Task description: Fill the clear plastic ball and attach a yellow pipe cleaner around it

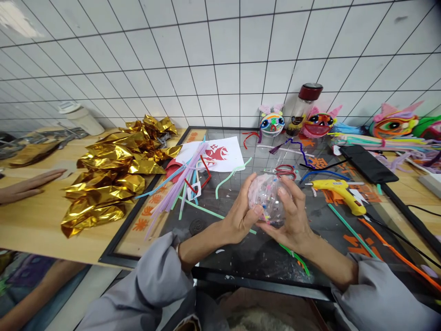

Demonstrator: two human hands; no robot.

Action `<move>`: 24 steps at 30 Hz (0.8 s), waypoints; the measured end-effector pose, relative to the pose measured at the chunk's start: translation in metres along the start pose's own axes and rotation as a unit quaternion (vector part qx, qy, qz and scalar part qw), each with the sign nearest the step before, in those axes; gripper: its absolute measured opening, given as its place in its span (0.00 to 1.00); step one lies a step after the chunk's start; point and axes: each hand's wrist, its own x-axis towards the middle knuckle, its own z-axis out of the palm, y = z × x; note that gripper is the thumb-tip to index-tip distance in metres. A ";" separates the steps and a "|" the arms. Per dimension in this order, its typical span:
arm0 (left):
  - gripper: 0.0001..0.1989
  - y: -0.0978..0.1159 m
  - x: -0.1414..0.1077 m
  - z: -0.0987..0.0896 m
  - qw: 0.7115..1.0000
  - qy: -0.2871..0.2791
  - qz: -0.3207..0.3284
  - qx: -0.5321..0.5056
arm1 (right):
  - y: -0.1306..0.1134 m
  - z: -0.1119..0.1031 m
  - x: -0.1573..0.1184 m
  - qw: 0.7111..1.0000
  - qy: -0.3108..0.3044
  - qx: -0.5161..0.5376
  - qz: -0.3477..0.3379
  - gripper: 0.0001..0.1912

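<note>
A clear plastic ball point(270, 198) with pink fuzz and small colourful bits inside is held between both hands above the dark glass board. My left hand point(241, 211) grips its left side, thumb across the front. Around its right side and underneath curl the fingers of my right hand point(292, 214). Red-handled scissors point(285, 171) lie just behind the ball. To the right rests a yellow glue gun point(339, 193). Purple pipe cleaners point(182, 184) are bunched on the left, by a white paper with a red print point(223, 154).
Crumpled gold foil point(117, 170) covers the table at left, near another person's hand point(37, 184). At the back stand decorated balls point(272, 122) and a bottle with a dark red lid point(303, 108). A black phone point(368, 164) lies at right; a white cup point(82, 119) leans back left.
</note>
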 end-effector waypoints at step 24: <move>0.42 -0.027 0.011 -0.007 0.970 0.056 0.189 0.143 | 0.001 -0.007 0.013 0.750 0.052 0.558 0.351 0.40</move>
